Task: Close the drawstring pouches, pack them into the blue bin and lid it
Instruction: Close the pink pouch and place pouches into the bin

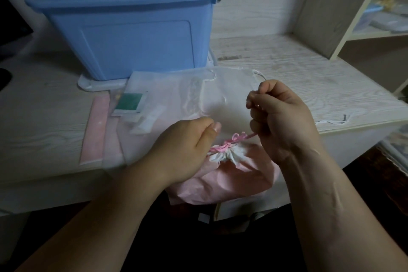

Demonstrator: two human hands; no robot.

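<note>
A pink pouch (231, 181) hangs over the table's front edge, its white mouth (227, 154) gathered tight. My left hand (187, 148) pinches the pink drawstring (223, 146) at the mouth's left side. My right hand (280, 117) grips the other end of the cord in a fist, up and to the right. Behind my hands, several translucent white pouches (194, 99) lie flat on the table. The blue bin (132, 26) stands open at the back left, resting on a white lid (88, 85).
A green-and-white packet (129, 101) and a pink flat pouch (95, 132) lie at the left of the pile. A white cord (335, 121) trails by the table's right edge. A shelf unit (364, 13) rises at the right. A dark object (4, 77) sits at far left.
</note>
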